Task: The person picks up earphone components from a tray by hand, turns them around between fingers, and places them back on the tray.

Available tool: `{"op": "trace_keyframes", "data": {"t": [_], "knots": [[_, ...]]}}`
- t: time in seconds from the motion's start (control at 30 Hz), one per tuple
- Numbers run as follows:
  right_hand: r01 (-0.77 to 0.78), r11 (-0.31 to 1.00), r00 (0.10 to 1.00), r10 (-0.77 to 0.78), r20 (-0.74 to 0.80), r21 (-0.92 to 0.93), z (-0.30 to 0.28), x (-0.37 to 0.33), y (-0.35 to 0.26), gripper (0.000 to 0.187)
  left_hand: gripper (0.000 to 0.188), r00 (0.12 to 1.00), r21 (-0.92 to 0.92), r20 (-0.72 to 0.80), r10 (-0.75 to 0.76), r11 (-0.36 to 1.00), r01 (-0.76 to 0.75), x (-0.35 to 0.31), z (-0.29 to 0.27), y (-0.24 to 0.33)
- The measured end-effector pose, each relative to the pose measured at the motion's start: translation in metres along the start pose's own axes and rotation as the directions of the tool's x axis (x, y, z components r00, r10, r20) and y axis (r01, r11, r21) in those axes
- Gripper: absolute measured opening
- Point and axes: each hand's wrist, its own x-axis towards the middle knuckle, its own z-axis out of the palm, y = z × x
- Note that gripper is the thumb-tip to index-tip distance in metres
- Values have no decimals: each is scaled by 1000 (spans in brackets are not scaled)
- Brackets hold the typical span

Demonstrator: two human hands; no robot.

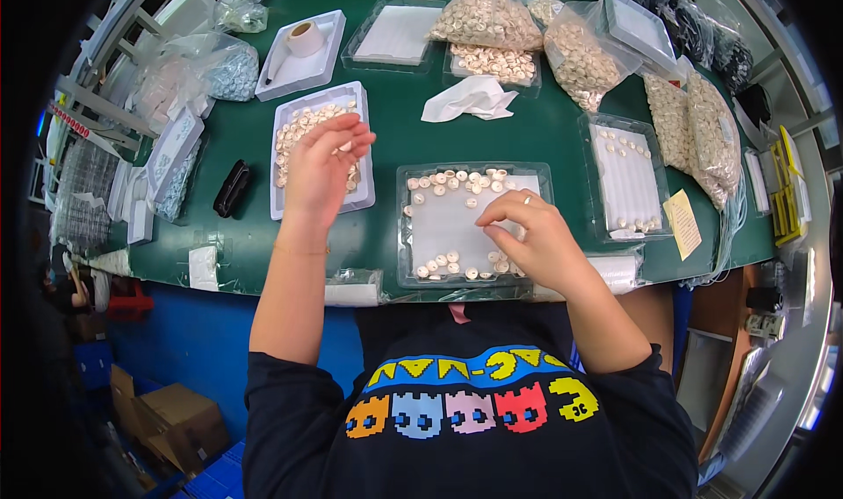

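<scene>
My left hand (323, 170) is raised over a white tray (364, 196) of small round cream pieces (290, 139). Its fingers curl inward, and a pale round piece seems to show between them. Over a clear plastic tray (404, 244) with a white base, my right hand (534, 236) has thumb and index finger brought close together. Whatever that pinch may hold is too small to make out. Inside the clear tray, similar round pieces (452, 180) lie along the far edge, with others (443, 262) along the near edge. My right hand hides part of the tray's right side.
Bags of round pieces (487, 16) stand at the back, with more bags (694, 130) at the right. Another clear tray (623, 183) sits right of mine. A crumpled white tissue (470, 100), a black case (232, 188) and a tray with a tape roll (305, 39) lie around.
</scene>
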Motion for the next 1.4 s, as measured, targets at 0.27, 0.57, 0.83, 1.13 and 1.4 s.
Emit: {"op": "trace_keyframes", "data": {"t": [0.27,0.57,0.83,1.13,1.4], "knots": [[25,990,853,51,519,-138,14,-6,19,7,14,922,787,371,112,489,-376,-14,23,-10],[18,980,804,104,585,-200,25,-1,24,7,10,713,773,634,-299,223,-593,-61,44,-60],[-280,959,870,239,431,35,18,1,25,8,6,838,818,467,-284,498,-287,-59,42,-49],[-442,559,892,356,279,702,-1,3,-3,19,15,932,239,327,-153,968,75,-90,64,-11],[-63,778,997,82,-1,625,-12,-2,-54,20,26,881,295,418,222,884,-363,-111,78,9]]}}
